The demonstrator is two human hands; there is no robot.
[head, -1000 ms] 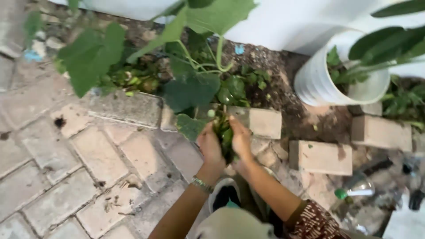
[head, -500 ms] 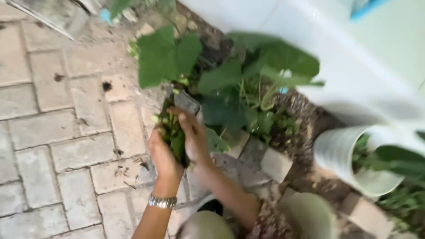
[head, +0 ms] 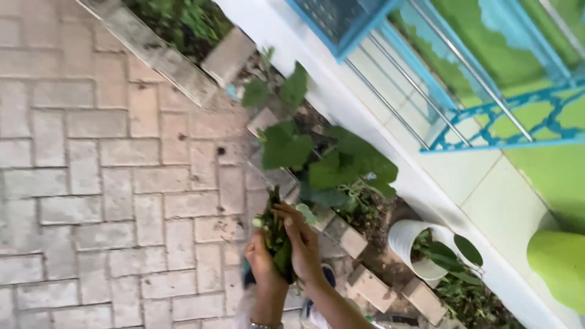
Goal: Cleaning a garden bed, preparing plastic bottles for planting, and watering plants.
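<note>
Two hands, left and right, clasping one leaf bunch over paving, near one white pot.

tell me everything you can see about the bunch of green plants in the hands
The bunch of green plants is a loose clump of dark green leaves and stems, standing roughly upright with tips poking above the fingers. It is pressed between the left hand and the right hand, held in the air above the brick paving, beside the garden bed. Its lower end is hidden by the palms.
</note>
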